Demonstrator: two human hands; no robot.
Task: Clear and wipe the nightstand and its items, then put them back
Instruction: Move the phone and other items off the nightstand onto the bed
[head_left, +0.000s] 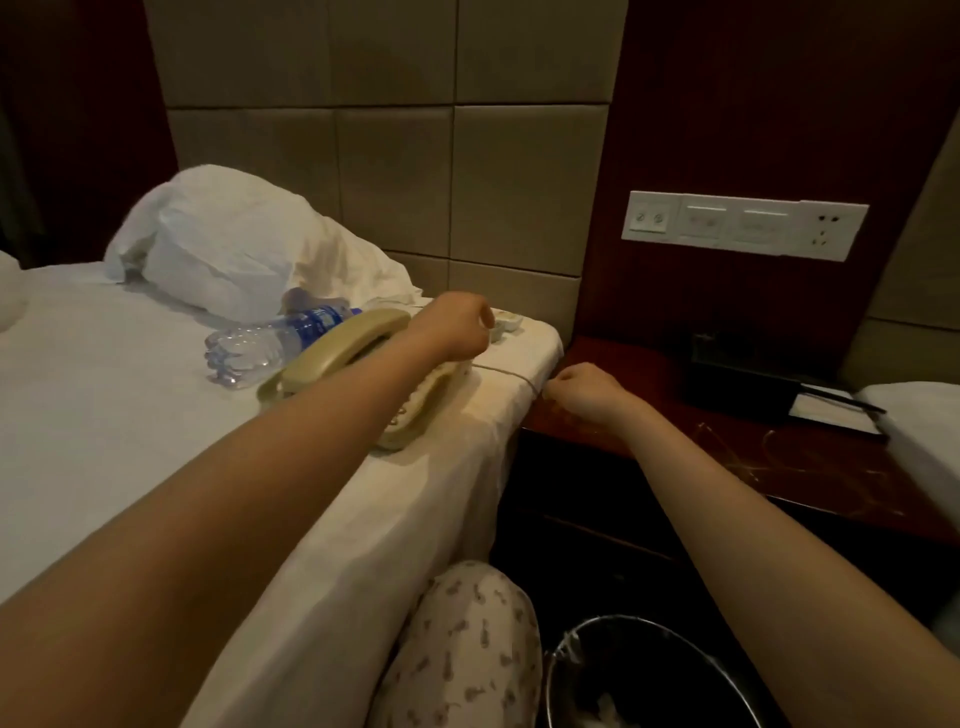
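Dark nightstand (779, 467), white bed (104, 389), telephone (337, 348), cord (511, 375)

The left forearm (260, 467) covers most of the phone (415, 410). The left hand (457, 325) is a fist turned away, so what it holds, and what the small white thing (508, 325) behind it is, cannot be told. The right hand (584, 387) curls its fingertips out of sight where the cord (511, 375) reaches them, so no pinch shows. The bottle (270, 343) loses its neck behind the phone, the black box (737, 374) is too dark to identify, and the bottom edge cuts the bin (649, 670).
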